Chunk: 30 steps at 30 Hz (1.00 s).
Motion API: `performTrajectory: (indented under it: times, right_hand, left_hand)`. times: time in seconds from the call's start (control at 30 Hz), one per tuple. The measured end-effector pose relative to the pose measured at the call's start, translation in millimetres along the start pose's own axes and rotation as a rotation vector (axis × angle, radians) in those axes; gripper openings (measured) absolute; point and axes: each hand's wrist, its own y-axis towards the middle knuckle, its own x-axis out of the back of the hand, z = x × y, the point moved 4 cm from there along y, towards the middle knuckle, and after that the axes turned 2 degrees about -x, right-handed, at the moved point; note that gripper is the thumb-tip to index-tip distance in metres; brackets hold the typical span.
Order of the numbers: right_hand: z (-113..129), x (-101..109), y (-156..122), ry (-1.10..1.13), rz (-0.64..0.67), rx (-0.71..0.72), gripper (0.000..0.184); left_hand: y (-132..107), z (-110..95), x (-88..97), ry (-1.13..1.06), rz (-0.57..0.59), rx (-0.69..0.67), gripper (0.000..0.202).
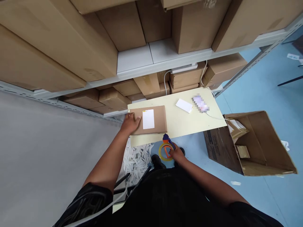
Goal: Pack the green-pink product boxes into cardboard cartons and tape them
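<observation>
A flat brown cardboard box (160, 119) lies on the cream tabletop, with a white label (148, 119) on its top. My left hand (130, 123) grips the box at its left edge, thumb on top and fingers partly hidden. Just below the table's front edge, my right hand (177, 154) is closed on a tape dispenser (165, 142) with orange and dark blue parts. A ring of yellowish tape (161, 155) sits on the dispenser. The dispenser is apart from the box.
On the cream table (180, 124) lie a white small box (184, 105) and a blurred phone (200, 103) with a cable. Shelves of cartons (146, 84) stand behind. White paper shreds (136, 160) lie below left; a large open carton (257, 143) stands at right.
</observation>
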Motion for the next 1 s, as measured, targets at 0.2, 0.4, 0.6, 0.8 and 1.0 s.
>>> performTrajectory:
  times: [0.2,0.4,0.6,0.8,1.0]
  right_hand:
    - [32,6,24,0.110,-0.171,-0.077,0.068]
    - [102,53,82,-0.060,-0.159,-0.015,0.063]
    - [123,65,105,-0.134,-0.116,-0.005,0.066]
    - [63,58,55,-0.140,-0.077,-0.008,0.072]
    - [-8,0,-8,-0.022,0.004,0.045,0.065]
  left_hand:
    - [-85,64,-34.4,-0.187,0.192,-0.205,0.098]
    - [-100,22,-37.5,0.201,0.038,-0.588,0.078]
    - [-61,3,-50.2,0.305,0.071,-0.618,0.109]
    - [-64,-15,-51.9,0.263,0.092,-0.420,0.101]
    - [-78,-60,-67.7,0.228,0.085,-0.223,0.099]
